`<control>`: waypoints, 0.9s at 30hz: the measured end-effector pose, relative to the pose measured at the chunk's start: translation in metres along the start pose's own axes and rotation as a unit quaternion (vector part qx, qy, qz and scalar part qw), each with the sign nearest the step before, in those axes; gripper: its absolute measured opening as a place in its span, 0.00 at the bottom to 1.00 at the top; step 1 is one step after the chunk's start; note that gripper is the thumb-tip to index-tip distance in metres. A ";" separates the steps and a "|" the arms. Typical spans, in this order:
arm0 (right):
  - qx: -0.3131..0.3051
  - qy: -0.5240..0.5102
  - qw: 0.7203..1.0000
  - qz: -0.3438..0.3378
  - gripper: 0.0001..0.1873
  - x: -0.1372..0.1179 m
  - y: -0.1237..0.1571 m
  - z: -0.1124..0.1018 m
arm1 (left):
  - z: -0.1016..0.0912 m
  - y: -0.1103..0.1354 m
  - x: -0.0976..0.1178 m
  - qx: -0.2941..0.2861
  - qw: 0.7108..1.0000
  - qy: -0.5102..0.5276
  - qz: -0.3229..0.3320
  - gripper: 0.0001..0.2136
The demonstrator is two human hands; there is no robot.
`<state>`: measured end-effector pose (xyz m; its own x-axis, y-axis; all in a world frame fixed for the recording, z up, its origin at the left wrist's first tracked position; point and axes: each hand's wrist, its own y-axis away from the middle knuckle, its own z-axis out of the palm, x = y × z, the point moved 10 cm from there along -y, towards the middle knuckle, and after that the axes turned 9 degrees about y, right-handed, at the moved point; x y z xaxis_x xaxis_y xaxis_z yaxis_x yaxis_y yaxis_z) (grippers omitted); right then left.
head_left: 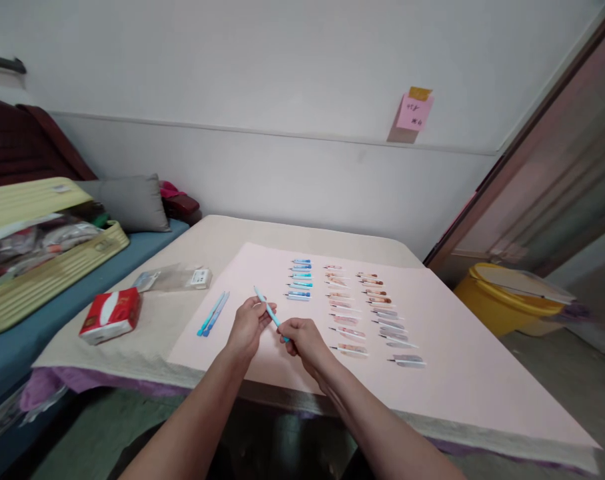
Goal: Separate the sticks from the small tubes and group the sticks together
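Note:
Between both hands is a light blue pen [268,309], tilted with its tip up and to the left. My left hand [247,323] pinches its middle, while my right hand [302,339] is closed round its lower end. Two whole blue pens [213,313] lie side by side to the left on the pink sheet [452,393]. Right of my hands, several pen refills and blue barrel parts [300,277] lie in a column. Farther right are columns of pinkish pen parts [347,320], brown-ended ones [376,290] and grey ones [405,361].
A red tissue pack [111,315] and a clear plastic bag [172,278] lie on the table's left side. Beyond stands a blue seat with a grey cushion [135,203] and a yellow box [57,273]. A yellow bucket [502,300] is on the right. A pink note [413,112] hangs on the wall.

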<state>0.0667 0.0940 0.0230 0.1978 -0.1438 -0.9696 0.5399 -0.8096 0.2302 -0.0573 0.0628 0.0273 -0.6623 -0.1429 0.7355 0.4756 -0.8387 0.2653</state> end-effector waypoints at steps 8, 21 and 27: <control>0.068 0.226 0.965 -0.111 0.09 -0.027 0.003 -0.006 | -0.010 -0.001 0.010 0.034 0.999 -0.033 0.025 0.13; 0.040 0.202 0.973 -0.101 0.09 -0.022 0.002 -0.005 | -0.016 -0.006 0.016 0.055 0.996 -0.052 0.057 0.12; 0.014 0.152 0.986 -0.067 0.09 -0.012 -0.001 0.000 | -0.011 -0.005 0.019 0.031 0.997 0.006 0.067 0.14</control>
<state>0.0638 0.0964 0.0342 0.3655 0.1397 -0.9202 0.5552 -0.8262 0.0951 -0.0791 0.0588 0.0331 -0.5972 -0.2576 0.7596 0.5948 -0.7776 0.2039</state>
